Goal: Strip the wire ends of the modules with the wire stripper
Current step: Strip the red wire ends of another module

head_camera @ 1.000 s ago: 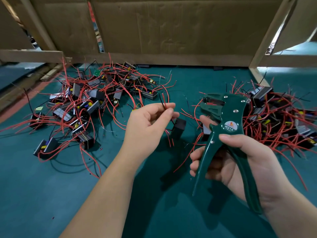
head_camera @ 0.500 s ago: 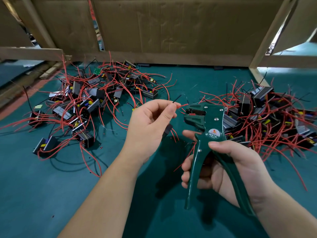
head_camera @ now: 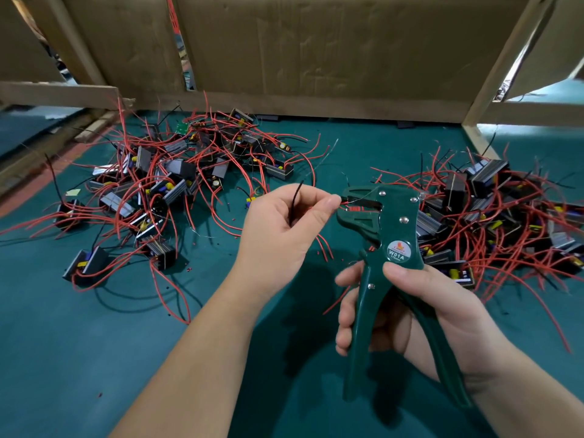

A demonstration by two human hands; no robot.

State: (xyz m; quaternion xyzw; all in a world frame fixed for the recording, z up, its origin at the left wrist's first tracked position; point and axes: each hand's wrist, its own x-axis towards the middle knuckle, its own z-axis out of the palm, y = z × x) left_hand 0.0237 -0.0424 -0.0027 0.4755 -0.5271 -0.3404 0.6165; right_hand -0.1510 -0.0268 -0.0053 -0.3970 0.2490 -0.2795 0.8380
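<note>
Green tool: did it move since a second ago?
Yes. The right hand carried the wire stripper leftward to the left hand, so an end of the wires pinched there now reaches the tool's mouth. Both hands kept their grips; the left pile and right pile of modules stayed put.

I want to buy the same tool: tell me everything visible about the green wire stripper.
The wire stripper is dark green, apparently painted metal, with silver rivets and a round label reading W01A. Held upright, head up, mouth facing left. The right hand grips both handles; the left hand holds wires at its mouth.

One wire stripper [head_camera: 398, 218], two module piles [head_camera: 177, 184] [head_camera: 493, 213]
</note>
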